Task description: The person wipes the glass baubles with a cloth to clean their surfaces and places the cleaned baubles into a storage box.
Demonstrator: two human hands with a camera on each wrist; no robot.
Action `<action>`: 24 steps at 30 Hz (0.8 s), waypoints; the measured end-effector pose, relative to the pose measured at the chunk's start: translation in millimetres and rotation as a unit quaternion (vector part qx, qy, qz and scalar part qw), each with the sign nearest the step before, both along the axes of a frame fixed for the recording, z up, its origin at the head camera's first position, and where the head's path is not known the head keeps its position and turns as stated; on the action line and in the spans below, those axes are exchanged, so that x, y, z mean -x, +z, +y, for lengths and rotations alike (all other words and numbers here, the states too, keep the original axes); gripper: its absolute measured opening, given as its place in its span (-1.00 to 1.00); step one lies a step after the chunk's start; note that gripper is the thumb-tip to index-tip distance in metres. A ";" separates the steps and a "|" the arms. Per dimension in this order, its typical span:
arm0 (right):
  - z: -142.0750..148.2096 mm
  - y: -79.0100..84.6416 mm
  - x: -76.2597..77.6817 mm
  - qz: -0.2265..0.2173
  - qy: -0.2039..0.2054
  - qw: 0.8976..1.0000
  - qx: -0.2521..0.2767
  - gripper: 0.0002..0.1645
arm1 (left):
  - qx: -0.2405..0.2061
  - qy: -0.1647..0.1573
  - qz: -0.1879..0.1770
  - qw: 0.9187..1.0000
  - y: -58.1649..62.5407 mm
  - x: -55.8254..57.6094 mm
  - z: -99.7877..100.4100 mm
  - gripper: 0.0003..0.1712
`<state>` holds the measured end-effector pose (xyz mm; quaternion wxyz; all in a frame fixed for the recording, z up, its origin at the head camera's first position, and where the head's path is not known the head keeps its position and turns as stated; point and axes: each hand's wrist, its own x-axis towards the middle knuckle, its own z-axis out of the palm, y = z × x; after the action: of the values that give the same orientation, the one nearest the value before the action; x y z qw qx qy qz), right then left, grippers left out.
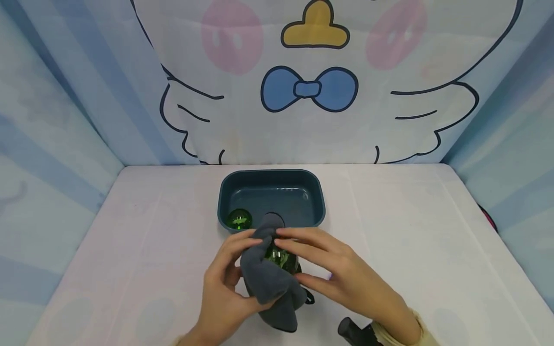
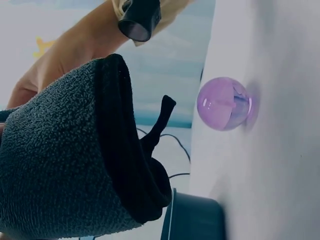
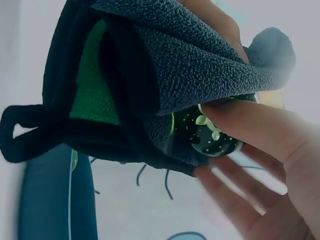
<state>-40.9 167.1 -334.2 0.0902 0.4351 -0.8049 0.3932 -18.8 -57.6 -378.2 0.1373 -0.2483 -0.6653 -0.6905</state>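
Note:
A dark grey towel (image 1: 264,276), with a black edge and a hanging loop (image 3: 12,150), is bunched up in front of the basin. My left hand (image 1: 227,290) grips it from the left side, the thumb near the bottom. Partly wrapped in the towel is a clear green ball (image 1: 282,258) with pale specks inside. My right hand (image 1: 346,271) holds this ball between fingers and thumb, the fingertips reaching the towel's folds. The right wrist view shows the thumb across the ball (image 3: 215,137), and the towel hides part of it.
A dark teal basin (image 1: 277,174) stands just beyond the hands, with another green ball (image 1: 239,219) in its near left corner. A clear purple ball (image 2: 225,104) sits on the white table (image 1: 433,250), mostly behind the right hand in the head view. Printed curtains surround the table.

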 end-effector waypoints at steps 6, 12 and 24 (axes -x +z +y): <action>-0.5 0.4 0.5 0.035 0.018 0.999 0.007 -0.53 | 0.003 -0.003 -0.006 1.000 0.7 -1.0 0.2 -0.18; -1.2 0.9 -0.3 0.036 0.005 0.999 0.013 -0.32 | 0.014 0.002 -0.010 1.000 1.1 -2.0 0.6 -0.18; -2.4 0.1 -4.7 -0.147 -0.043 0.985 0.080 -0.34 | 0.011 0.005 0.010 1.000 0.4 -1.7 -0.1 -0.16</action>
<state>-36.2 164.7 -334.1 0.0219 0.3292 -0.7933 0.5117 -17.1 -57.7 -377.8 0.1446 -0.2535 -0.6727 -0.6799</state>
